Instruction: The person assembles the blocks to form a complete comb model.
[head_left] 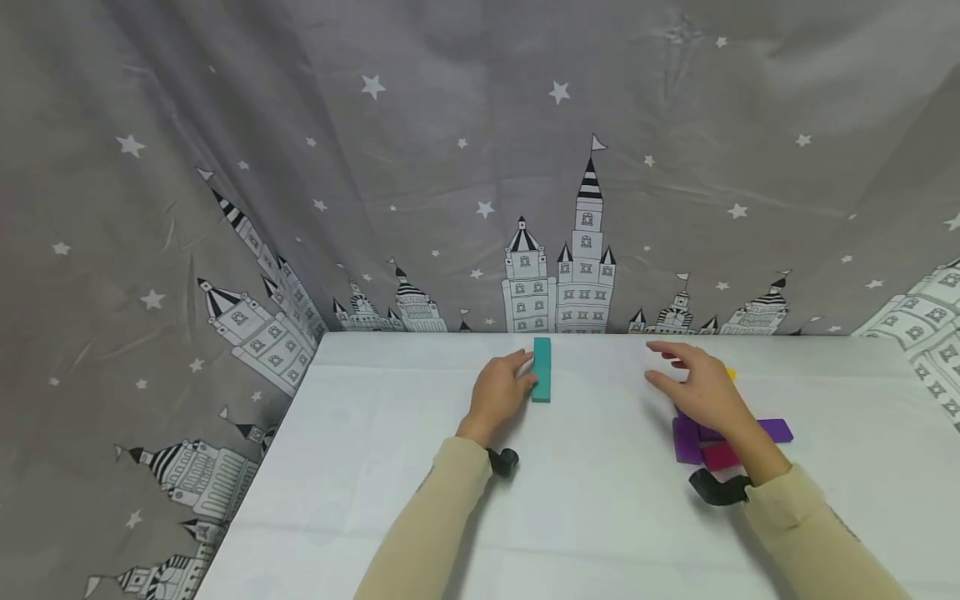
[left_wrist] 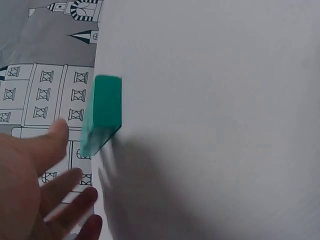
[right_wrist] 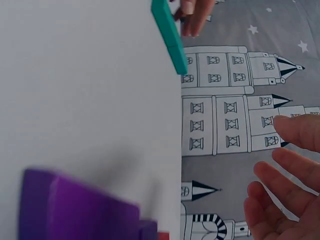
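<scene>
A teal bar [head_left: 542,371] with a seam across it, like two blocks end to end, lies near the table's back edge. Just left of it is my left hand [head_left: 498,392], fingers loosely spread; the left wrist view shows a gap between thumb and teal bar [left_wrist: 107,101]. My right hand [head_left: 699,390] hovers over a group of coloured blocks, its fingers relaxed with nothing between them. Under and around that hand lie purple blocks [head_left: 686,440], a crimson block [head_left: 720,456] and a bit of yellow [head_left: 731,374]. The hand and forearm partly hide this group.
A white cloth [head_left: 600,508] covers the table. Behind its back edge hangs a grey curtain [head_left: 450,167] printed with castles and stars, which also runs down the left side. Dark wrist-camera mounts [head_left: 720,487] sit at both sleeves.
</scene>
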